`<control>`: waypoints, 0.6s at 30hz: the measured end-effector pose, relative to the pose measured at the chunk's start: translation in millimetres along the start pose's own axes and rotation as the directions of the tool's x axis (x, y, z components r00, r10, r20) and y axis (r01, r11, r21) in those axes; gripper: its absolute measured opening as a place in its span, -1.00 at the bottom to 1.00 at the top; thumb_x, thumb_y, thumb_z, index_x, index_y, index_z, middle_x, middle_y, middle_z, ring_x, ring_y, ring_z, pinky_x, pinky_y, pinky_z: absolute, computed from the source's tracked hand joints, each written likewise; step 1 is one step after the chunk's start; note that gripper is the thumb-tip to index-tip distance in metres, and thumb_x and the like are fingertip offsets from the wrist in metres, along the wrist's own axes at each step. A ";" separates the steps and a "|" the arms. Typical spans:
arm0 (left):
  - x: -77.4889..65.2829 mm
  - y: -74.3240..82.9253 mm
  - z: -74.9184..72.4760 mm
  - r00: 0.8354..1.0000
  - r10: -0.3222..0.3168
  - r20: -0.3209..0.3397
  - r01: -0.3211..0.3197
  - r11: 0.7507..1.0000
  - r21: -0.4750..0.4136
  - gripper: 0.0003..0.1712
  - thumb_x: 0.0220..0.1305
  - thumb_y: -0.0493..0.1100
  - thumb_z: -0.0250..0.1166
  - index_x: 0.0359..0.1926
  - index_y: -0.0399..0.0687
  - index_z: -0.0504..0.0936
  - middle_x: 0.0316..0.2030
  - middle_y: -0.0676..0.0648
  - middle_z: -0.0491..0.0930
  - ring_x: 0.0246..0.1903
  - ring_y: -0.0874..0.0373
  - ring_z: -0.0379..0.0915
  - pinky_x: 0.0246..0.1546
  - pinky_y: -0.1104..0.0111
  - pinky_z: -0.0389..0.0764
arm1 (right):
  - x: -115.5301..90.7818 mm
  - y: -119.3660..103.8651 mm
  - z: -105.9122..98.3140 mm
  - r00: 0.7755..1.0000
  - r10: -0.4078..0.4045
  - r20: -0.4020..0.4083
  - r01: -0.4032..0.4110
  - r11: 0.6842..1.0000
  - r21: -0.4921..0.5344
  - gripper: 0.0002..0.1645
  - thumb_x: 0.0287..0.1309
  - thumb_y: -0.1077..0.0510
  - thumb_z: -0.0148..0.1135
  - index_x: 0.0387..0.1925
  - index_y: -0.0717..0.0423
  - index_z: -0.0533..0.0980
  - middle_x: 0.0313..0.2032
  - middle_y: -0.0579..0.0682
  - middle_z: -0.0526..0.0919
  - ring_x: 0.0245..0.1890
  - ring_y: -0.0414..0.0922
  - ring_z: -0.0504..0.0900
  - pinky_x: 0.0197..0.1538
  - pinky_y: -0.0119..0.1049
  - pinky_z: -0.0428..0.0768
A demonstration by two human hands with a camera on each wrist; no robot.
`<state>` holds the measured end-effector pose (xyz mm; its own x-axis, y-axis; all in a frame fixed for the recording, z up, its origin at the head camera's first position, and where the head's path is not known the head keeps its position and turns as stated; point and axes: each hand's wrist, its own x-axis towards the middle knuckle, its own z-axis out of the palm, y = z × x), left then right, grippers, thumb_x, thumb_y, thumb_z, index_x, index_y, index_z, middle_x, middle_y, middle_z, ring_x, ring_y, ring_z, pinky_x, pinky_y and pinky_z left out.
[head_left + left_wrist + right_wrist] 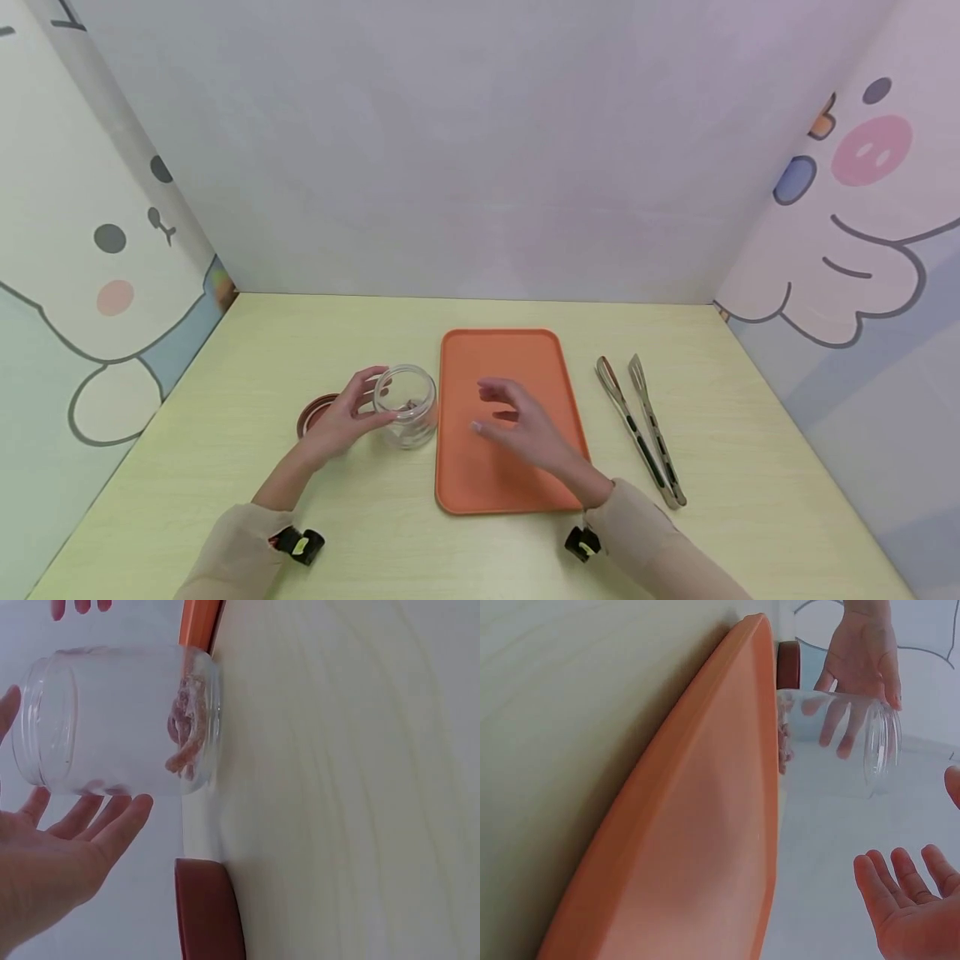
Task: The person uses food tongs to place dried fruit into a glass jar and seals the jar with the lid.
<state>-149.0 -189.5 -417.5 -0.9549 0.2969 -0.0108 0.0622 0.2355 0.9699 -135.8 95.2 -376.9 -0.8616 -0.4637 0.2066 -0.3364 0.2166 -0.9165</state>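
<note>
Beige sleeves (243, 542) enter at the lower edge of the head view. Left of centre, a clear glass jar (408, 433) stands on the bench (375, 525), immediately right of the left hand (341, 425), whose thumb and fingers are spread about its near side; firm contact cannot be told. At centre, the right hand (525, 425) hovers with parted fingers above an orange tray (495, 487). Left wrist view: pinkish-brown pieces (187, 724) at the jar's base, indistinct from overhead. Right wrist view: left-hand fingers visible through the glass.
</note>
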 end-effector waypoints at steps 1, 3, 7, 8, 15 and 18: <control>0.0 0.1 -0.3 1.000 -0.003 0.001 0.003 1.000 -0.002 -0.21 0.07 -0.14 0.28 0.26 0.03 0.04 0.20 -0.29 0.11 0.19 -0.19 -0.02 0.01 0.08 0.32 | 1.3 1.2 0.5 1.000 -0.001 0.000 0.001 1.000 0.003 -0.38 0.00 0.27 0.24 0.12 0.26 0.25 0.00 0.12 0.38 0.04 0.09 0.33 0.01 -0.01 0.38; 0.2 0.6 -0.9 1.000 -0.011 0.001 0.011 1.000 0.000 -0.21 0.07 -0.12 0.29 0.25 0.03 0.05 0.20 -0.28 0.11 0.19 -0.18 0.00 0.01 0.10 0.34 | 4.0 4.8 1.7 1.000 -0.005 0.002 0.005 1.000 0.006 -0.38 0.00 0.25 0.25 0.12 0.23 0.26 -0.01 0.12 0.39 0.03 0.09 0.34 0.01 0.00 0.38; 0.1 1.0 -2.1 1.000 -0.018 0.003 0.018 1.000 0.007 -0.21 0.05 -0.08 0.29 0.24 0.02 0.06 0.20 -0.27 0.12 0.18 -0.18 0.01 0.01 0.12 0.34 | 10.9 20.9 5.4 1.000 -0.009 0.002 0.009 1.000 -0.022 -0.36 -0.01 0.14 0.28 0.13 0.11 0.27 -0.01 0.02 0.40 0.02 -0.01 0.36 -0.01 -0.06 0.41; -0.1 1.1 -2.4 1.000 -0.018 0.004 0.018 1.000 0.010 -0.21 0.05 -0.07 0.29 0.24 0.02 0.06 0.20 -0.27 0.12 0.18 -0.18 0.01 0.01 0.12 0.34 | 12.9 24.8 6.5 1.000 -0.005 0.002 0.005 0.999 -0.032 -0.36 -0.02 0.11 0.28 0.13 0.07 0.27 -0.01 -0.01 0.40 0.02 -0.05 0.37 -0.01 -0.08 0.42; 0.5 0.5 -4.5 1.000 -0.016 0.017 0.016 1.000 0.014 -0.23 0.06 -0.06 0.29 0.23 0.03 0.08 0.19 -0.27 0.12 0.17 -0.19 0.03 0.01 0.11 0.34 | 23.9 29.3 13.9 0.999 0.036 0.014 -0.036 0.998 -0.048 -0.33 -0.03 0.08 0.29 0.13 0.04 0.27 0.00 -0.04 0.39 0.01 -0.06 0.38 -0.01 -0.15 0.43; 1.4 -1.2 -5.3 1.000 -0.016 0.018 0.015 1.000 0.018 -0.24 0.06 -0.07 0.29 0.22 0.04 0.08 0.19 -0.27 0.13 0.17 -0.19 0.04 0.01 0.10 0.34 | 25.0 18.4 15.4 0.999 0.038 0.032 -0.037 0.999 -0.021 -0.34 -0.01 0.16 0.28 0.14 0.14 0.25 0.01 0.07 0.37 0.02 0.06 0.37 0.00 -0.03 0.39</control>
<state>-151.9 -194.4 -417.4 -0.9504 0.3095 -0.0305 0.0527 0.2568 0.9650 -157.7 74.4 -393.8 -0.8609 -0.4827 0.1607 -0.3121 0.2517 -0.9161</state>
